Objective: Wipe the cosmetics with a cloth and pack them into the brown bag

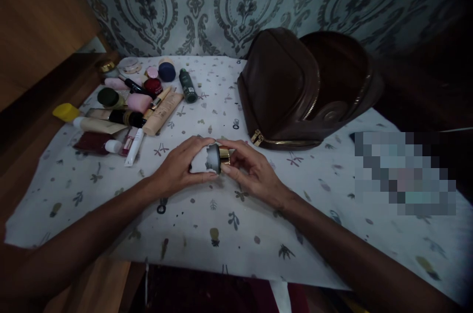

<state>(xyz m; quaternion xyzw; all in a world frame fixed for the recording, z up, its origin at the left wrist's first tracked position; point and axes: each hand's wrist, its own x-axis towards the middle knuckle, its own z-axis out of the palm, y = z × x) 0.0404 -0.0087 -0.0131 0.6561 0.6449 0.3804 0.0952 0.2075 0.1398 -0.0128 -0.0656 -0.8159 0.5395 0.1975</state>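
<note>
Holds a small jar (201, 160) on its side, low over the middle of a white printed cloth (192, 234), with gold cap (224, 156) facing right. Wraps left hand (177, 162) around the white, ragged-edged body, fingers closed along the far side and thumb along the near side. Pinches the cap end with right hand (254, 167), forefinger on the far side and thumb on the near side, other fingers curled close to the gold. Cannot tell whether screwed tight or loose, nor whether touching the cloth underneath.

Has a crowded group of cosmetics (127, 118) to the left, apart from the jar. Includes a yellow-capped tube (65, 112) and a dark red bottle (90, 143) at the left, a small white tube (134, 148) near left hand, and a beige tube (162, 115) slanting just beyond. Includes, farther back, 1 red jar (153, 87) and 1 navy-lidded container (167, 72), with a dark green bottle (187, 85) at the right edge.

Has a brown bag (277, 91) beyond right hand, with open mouth turned right and gold zipper pulls (255, 137) at the near left corner. Shows, farther right, a pixelated patch (406, 175), too obscured to identify. Backs onto a grey patterned covering (251, 2).
</note>
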